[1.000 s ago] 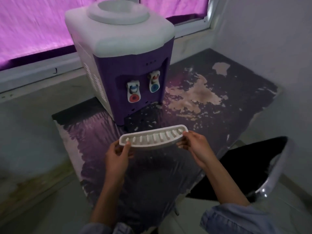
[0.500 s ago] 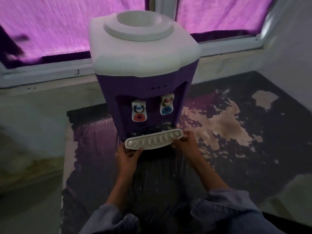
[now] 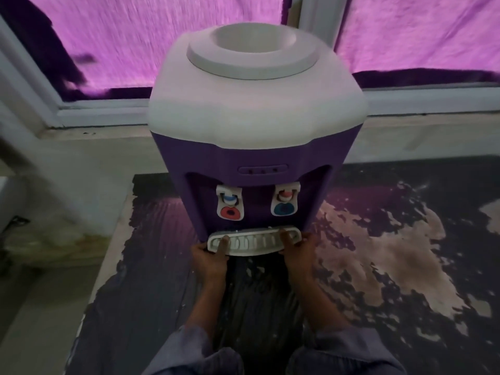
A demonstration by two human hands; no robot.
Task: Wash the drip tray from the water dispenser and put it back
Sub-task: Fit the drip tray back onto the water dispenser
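Note:
The white slotted drip tray (image 3: 254, 241) lies level at the foot of the purple and white water dispenser (image 3: 257, 136), partly pushed under its recess, below the red tap (image 3: 230, 206) and the blue tap (image 3: 284, 203). My left hand (image 3: 212, 257) grips the tray's left end, thumb on top of the grille. My right hand (image 3: 297, 250) grips the right end the same way. The tray's back edge is hidden in the recess.
The dispenser stands on a worn dark tabletop (image 3: 378, 253) with peeled pale patches. A grey wall ledge (image 3: 81, 163) and a window with pink curtains (image 3: 121, 36) lie behind. The table's left edge (image 3: 108, 266) runs close to my left arm.
Both hands have carried the tray from mid-air above the table forward to the dispenser's base and into the recess. The view has moved closer and squared up to the dispenser.

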